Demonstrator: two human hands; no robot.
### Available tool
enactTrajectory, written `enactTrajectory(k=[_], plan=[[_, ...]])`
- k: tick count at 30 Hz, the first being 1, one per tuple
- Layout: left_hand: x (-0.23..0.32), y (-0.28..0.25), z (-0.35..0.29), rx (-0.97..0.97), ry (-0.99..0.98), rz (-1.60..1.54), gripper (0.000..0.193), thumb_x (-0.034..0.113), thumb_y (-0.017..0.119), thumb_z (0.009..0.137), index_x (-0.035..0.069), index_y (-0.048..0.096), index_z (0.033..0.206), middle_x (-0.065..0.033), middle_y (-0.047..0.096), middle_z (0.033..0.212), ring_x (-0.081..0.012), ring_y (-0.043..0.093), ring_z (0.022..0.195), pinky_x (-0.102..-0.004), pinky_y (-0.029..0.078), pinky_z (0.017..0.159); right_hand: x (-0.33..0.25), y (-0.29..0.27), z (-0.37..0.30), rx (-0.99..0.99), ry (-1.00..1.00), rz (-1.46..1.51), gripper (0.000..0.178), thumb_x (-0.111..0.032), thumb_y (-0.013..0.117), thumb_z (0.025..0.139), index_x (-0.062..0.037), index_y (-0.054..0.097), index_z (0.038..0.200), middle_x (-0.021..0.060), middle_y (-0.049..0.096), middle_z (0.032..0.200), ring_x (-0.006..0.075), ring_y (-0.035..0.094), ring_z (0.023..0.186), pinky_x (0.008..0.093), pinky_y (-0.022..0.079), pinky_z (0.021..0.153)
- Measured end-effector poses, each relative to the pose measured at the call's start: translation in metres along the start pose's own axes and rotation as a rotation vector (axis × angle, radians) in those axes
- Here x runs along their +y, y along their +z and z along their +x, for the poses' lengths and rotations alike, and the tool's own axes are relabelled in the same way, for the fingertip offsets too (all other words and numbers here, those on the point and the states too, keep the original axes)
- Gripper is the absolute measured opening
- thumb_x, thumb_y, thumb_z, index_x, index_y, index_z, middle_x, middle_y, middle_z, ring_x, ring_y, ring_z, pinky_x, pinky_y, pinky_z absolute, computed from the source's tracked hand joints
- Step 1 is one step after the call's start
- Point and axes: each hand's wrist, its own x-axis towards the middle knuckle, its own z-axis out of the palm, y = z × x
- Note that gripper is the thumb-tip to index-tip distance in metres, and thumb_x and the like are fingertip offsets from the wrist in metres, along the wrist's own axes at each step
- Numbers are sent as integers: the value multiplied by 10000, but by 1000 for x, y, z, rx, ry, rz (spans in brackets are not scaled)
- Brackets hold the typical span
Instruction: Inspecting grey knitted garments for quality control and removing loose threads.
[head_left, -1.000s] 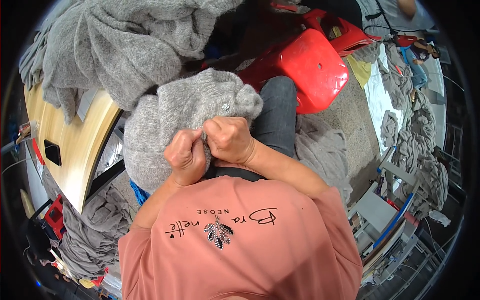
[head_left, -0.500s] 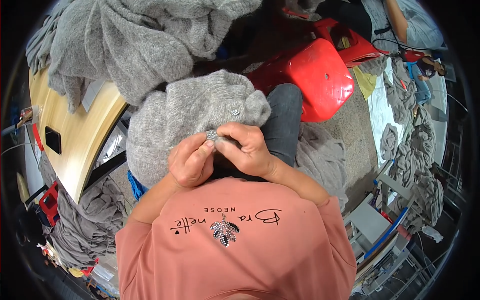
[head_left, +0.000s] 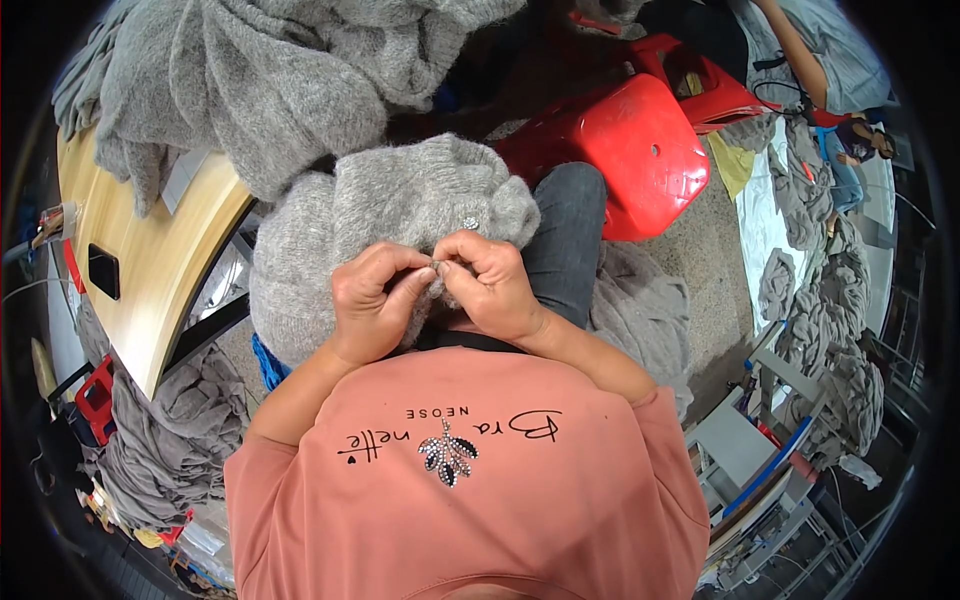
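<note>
A fuzzy grey knitted garment point(head_left: 310, 235) lies bunched over my lap. My left hand point(head_left: 378, 300) and my right hand point(head_left: 492, 290) meet at its near edge, thumbs and forefingers pinching a small bit of the knit, fingertips almost touching. What exactly lies between the fingertips is too small to make out. Just beyond my right hand, a sparkly, silvery button point(head_left: 471, 223) sits on the garment. Below my right hand, a fold of the knit hangs toward my body.
To the left stands a wooden-topped table point(head_left: 135, 320) with a black phone point(head_left: 104, 271) and a big heap of grey knitwear point(head_left: 270, 80). A red plastic stool point(head_left: 645, 150) stands ahead right. Farther right, a person point(head_left: 820, 60) sits near more grey garments point(head_left: 830, 330).
Both hands have turned and drawn their fingertips together. The sparkly piece that showed between them is now hidden. My left hand has shifted slightly up.
</note>
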Motion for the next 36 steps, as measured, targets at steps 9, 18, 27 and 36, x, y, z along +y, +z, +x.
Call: enactTrajectory(k=[9,18,27,36], plan=[[-6,6,-5,84,341,219,175,-98,598,655,-3,561,796,-108,577,746,-227,583,631,-282,468,531,-4,-6,-2,-93,314,255,76,23,488,790,-8,556,805,-47,497,695,4,409,617,158,335,530],[-11,7,-14,105,366,272,133,-95,582,692,-19,550,796,-119,584,760,-180,577,643,-261,467,551,17,7,-1,-45,145,263,72,11,486,765,24,555,785,0,520,618,45,429,567,220,351,469],[-10,3,-2,137,-510,-672,88,-26,607,744,11,570,815,12,561,725,-31,484,627,-161,393,583,4,-1,-2,4,-448,-276,316,-59,674,643,11,526,913,138,550,758,295,548,621,335,451,593],[-2,3,-7,0,-318,-544,221,-83,650,679,-26,546,866,-36,574,823,-62,538,744,-195,454,670,8,-8,1,50,-617,-657,115,-9,579,663,-27,476,712,86,431,594,233,478,478,309,408,431]])
